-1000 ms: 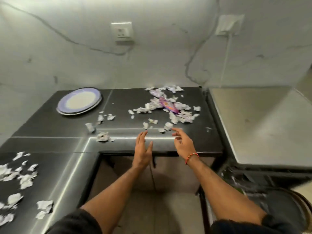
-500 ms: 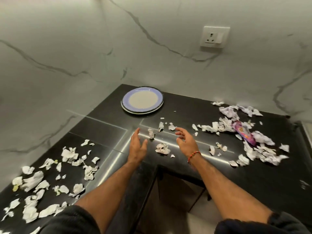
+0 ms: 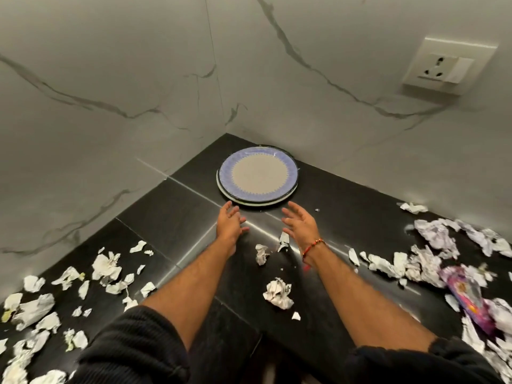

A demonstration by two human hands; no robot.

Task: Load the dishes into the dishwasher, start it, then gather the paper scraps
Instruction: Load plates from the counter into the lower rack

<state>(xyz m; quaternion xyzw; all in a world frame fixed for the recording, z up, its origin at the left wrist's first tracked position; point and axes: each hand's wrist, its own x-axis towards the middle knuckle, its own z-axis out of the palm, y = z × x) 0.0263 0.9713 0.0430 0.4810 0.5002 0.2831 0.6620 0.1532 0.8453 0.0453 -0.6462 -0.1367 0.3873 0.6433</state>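
Observation:
A stack of plates (image 3: 259, 176) with a blue patterned rim lies in the far corner of the black countertop (image 3: 171, 217). My left hand (image 3: 230, 224) and my right hand (image 3: 300, 224) are stretched out side by side just short of the plates' near edge, fingers spread and holding nothing. Neither hand touches the plates. Torn white paper scraps (image 3: 278, 293) lie between and beside my forearms, with a bigger spread of paper scraps at the left (image 3: 36, 309) and another spread at the right (image 3: 432, 245).
A purple wrapper (image 3: 468, 296) lies among the right-hand scraps. Marble walls close the corner behind the plates, and a wall socket (image 3: 446, 66) sits high on the right wall. The counter's inner edge runs under my arms.
My view has swung left and closer to the corner. Both hands have moved forward from the counter's edge to just short of the plates, still holding nothing.

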